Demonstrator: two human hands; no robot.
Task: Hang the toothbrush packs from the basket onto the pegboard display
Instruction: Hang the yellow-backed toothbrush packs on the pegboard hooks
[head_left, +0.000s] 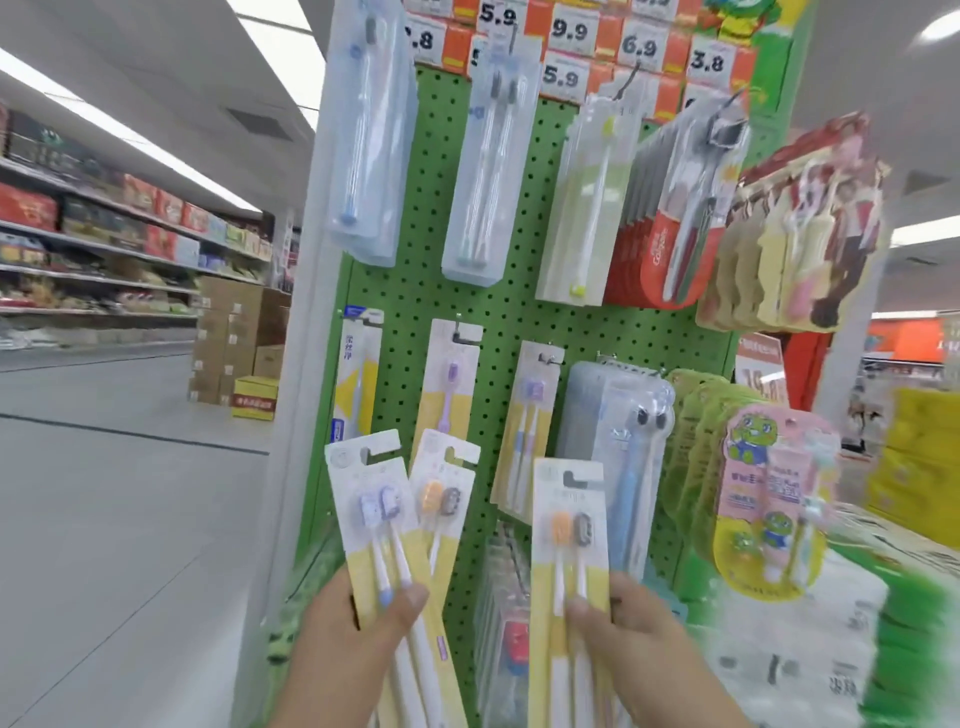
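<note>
A green pegboard (506, 322) stands before me, hung with toothbrush packs on hooks. My left hand (358, 618) grips two white-and-yellow toothbrush packs fanned apart: one with blue and purple brushes (371, 519), and behind it one with orange and grey brushes (441, 499). My right hand (634, 629) holds a third pack (571, 525) with orange and grey brushes, upright, just below a hanging pack of the same kind (527, 421). No basket is in view.
Price tags (571, 31) run along the pegboard's top. Pink frog-print packs (774, 499) and red packs (670, 234) jut out on hooks to the right. An aisle floor, stacked cartons (234, 348) and stocked shelves (104, 234) lie to the left.
</note>
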